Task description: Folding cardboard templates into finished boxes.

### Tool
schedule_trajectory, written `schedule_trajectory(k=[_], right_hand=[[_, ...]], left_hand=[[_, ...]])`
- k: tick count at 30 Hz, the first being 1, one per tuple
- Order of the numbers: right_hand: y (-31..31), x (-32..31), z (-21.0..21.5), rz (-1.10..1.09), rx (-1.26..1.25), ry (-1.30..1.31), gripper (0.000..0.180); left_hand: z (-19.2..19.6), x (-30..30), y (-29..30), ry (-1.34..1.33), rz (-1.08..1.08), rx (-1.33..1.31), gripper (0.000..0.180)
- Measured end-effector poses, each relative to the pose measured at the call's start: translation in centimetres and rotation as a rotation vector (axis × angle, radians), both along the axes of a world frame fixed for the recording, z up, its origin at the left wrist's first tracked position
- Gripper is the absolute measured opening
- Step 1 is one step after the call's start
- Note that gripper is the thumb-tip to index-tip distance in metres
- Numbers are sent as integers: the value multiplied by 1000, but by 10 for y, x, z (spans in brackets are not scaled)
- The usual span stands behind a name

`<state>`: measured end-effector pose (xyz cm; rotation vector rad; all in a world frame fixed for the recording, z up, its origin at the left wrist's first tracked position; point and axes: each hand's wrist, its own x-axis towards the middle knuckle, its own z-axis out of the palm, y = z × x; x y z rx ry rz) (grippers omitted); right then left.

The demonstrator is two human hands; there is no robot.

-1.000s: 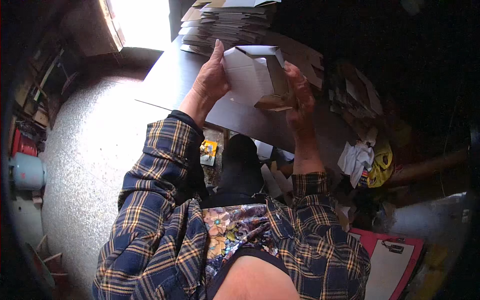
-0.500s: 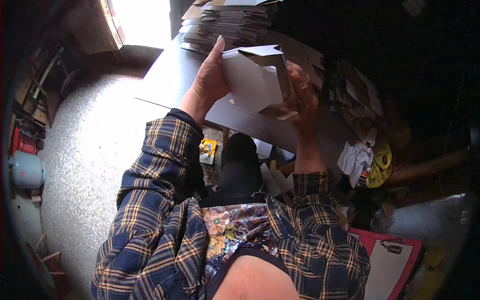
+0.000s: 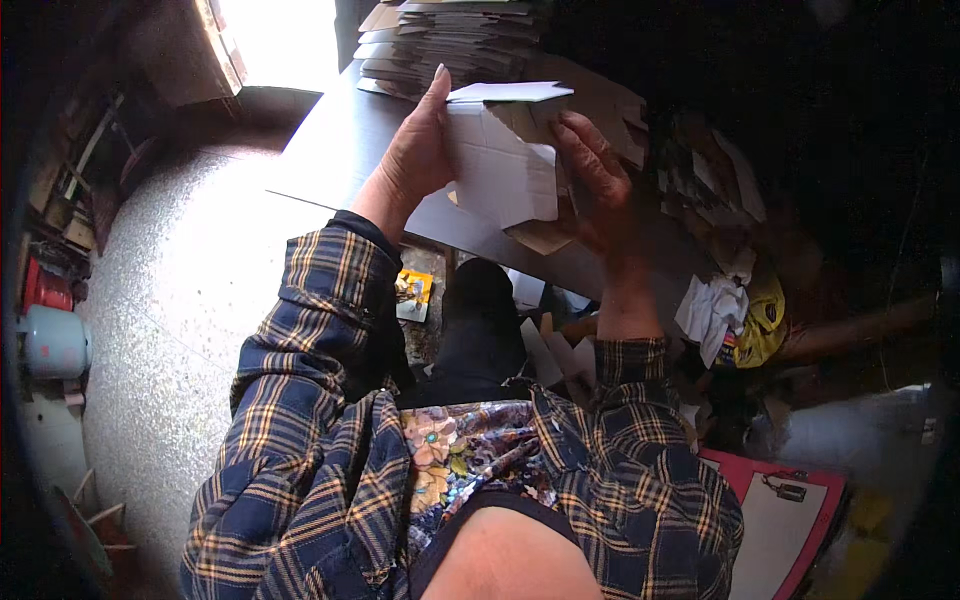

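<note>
Hands, two of them, meet on one white cardboard box blank [image 3: 500, 170] held up above the near edge of the dark bench [image 3: 330, 150]. The left hand [image 3: 415, 150] lies flat against the blank's left side, fingers straight and pressed to the card, thumb hidden behind it. The right hand [image 3: 600, 195] grasps the right side, fingers curled over the brown inner face. One flap sticks out at the top, another hangs at the bottom. One stack of flat blanks [image 3: 450, 40] rests at the bench's far edge. One red clipboard [image 3: 775, 520] lies at lower right, one pale blue canister [image 3: 55, 340] stands on the floor at left, and one yellow packet [image 3: 412, 290] lies under the bench.
</note>
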<state>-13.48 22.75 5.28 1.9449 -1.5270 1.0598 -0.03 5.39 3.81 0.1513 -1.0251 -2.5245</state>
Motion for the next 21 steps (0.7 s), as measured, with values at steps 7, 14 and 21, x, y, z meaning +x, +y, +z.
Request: schedule_trajectory(k=[7,14,21], right_hand=[[-9,-2,6,159,101,-187,82],[-12,-7,1,241,311,-455,105],[-4,-5,-14,374,395,-940,108]], left_hand=[[-9,-5,-2,41,-28,72,65],[-10,-7,2,4,18,82,72],[-12,-11,1,51,27,107,68]])
